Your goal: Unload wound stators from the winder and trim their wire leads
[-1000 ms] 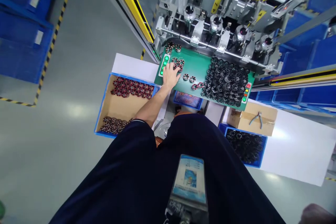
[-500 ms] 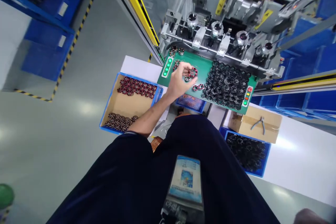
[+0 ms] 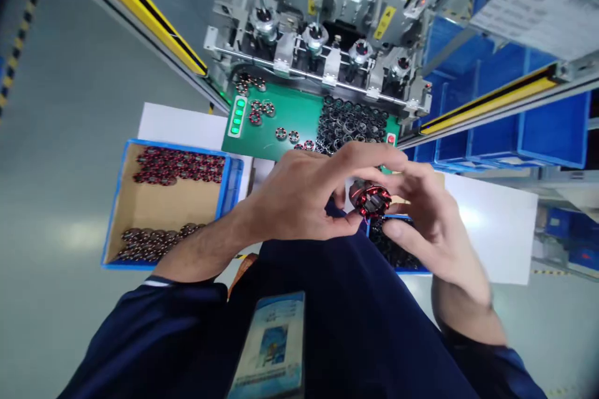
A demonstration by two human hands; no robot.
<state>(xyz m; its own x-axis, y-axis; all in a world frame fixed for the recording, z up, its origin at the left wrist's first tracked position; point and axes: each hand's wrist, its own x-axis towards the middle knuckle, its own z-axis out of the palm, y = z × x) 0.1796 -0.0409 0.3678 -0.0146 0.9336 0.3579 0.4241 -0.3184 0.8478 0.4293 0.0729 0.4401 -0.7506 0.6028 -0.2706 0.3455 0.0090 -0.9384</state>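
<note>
Above your lap, just off the near edge of the green counter [image 3: 299, 106], the wound ring [image 3: 370, 198] is held up between your two hands. Ring short and round, dark-bodied with red windings, so no long axis to record; its through-axis runs obliquely, open face turned up toward your head and tipped toward lower right of the view, side wall showing at upper left. Your left hand [image 3: 302, 193] has it pinched: thumb against the lower left rim, fingers bent around the far left side, index arched over the top toward your other hand. Left wrist roughly straight, back of the hand upward, forearm rising from lower left. Your right hand [image 3: 433, 224] is half open and cupped at the ring's right, fingers curled inward from above, thumb just beside the lower right rim; whether its fingertips touch the ring, cannot tell, overlap hides it. Right forearm comes up from lower right, palm facing left. On the counter: heaped black parts [image 3: 349, 121] beyond the hands, loose rings [image 3: 256, 113] at left near the green-lit buttons [image 3: 238, 113]. Beside it at left, a blue-rimmed bin [image 3: 180, 204] carries red-wound rings [image 3: 180, 165] along its far side and brownish rings [image 3: 147, 244] along its near side.
</note>
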